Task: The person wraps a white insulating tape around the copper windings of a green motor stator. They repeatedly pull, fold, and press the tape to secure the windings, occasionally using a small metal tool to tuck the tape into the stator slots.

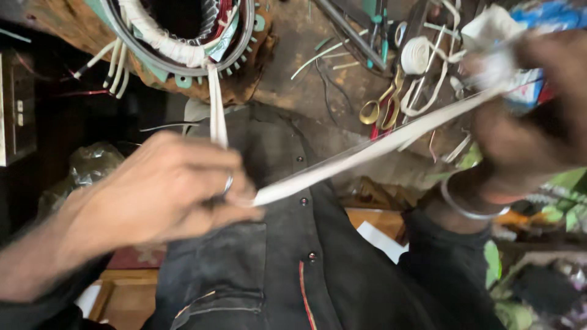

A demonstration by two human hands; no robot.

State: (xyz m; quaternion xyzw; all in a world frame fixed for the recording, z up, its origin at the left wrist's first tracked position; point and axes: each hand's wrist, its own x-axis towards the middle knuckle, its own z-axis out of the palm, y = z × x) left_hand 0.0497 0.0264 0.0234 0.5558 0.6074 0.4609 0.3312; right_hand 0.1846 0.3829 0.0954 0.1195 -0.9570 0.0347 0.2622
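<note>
Your left hand [165, 189] has its grip closed on a flat white tape [367, 150]. You pinch it between thumb and fingers. There is one ring on that hand. The tape runs tight from your left grip up to your right hand [526, 116], which is closed around the other end. That hand is blurry. There is one silver bangle [468, 208] on your right wrist.

One more stretch of the same tape goes from your left hand straight up to the round motor part [183, 36]. This part is a metal ring with white wrapped coils and some white tubes sticking out at its left side. It sits on a brown, dirty worktop [293, 67].

On the worktop you can also see one pair of scissors [382, 107] with yellow handles, one roll of white tape [416, 55], and loose white strings and thin wires. Your dark shirt [275, 256] fills the middle below. Green leaves [562, 214] show at the right edge.
</note>
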